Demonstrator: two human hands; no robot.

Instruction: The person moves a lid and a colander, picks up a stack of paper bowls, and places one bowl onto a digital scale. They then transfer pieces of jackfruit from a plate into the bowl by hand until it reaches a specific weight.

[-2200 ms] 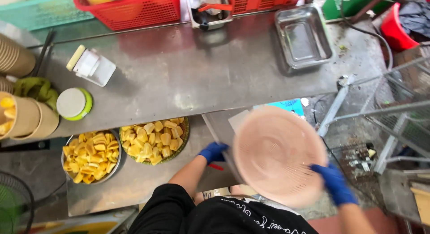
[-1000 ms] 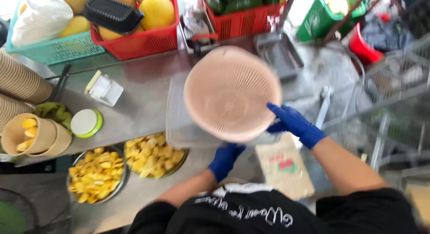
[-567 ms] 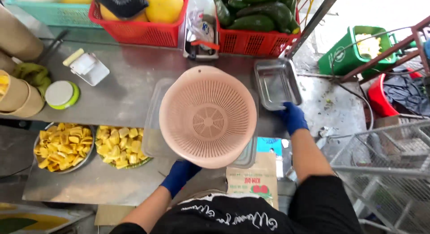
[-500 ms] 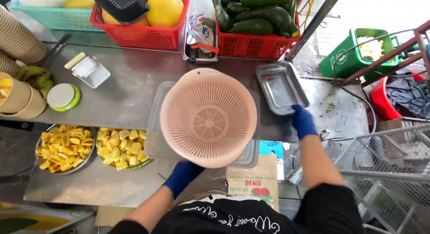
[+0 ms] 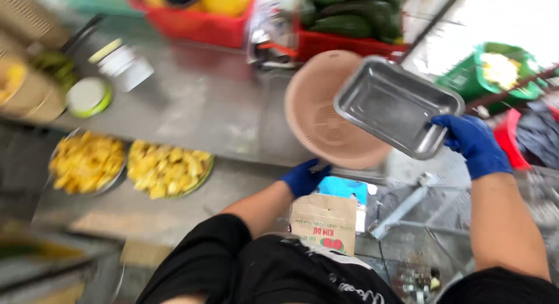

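Only 1 view here, the head camera looking down, and it's pretty motion-blurred.

The left hand [image 5: 304, 177], in a blue glove, is closed on the near rim of a pink colander [image 5: 322, 113], which is lifted and tipped over the right end of the steel counter [image 5: 215, 106]. The right hand [image 5: 473, 142], also blue-gloved, is pinching the corner of a steel tray [image 5: 397, 105], held up in the air and tilted, overlapping the colander's right side from this angle. Can't tell if the 2 are actually touching or just lined up in the shot.

Progress-wise, I'd say both containers are picked up and neither is set down anywhere. Both look empty. The 2 round dishes of yellow fruit pieces [image 5: 169, 167] sit untouched on the lower shelf to the left, so nothing has gone into the colander or tray as far as I can see.

Other stuff around: paper cups [image 5: 26, 97] at the far left, a green-rimmed lid [image 5: 87, 96], red baskets [image 5: 201, 13] of fruit at the back, and a cardboard box [image 5: 325, 218] below the counter edge.
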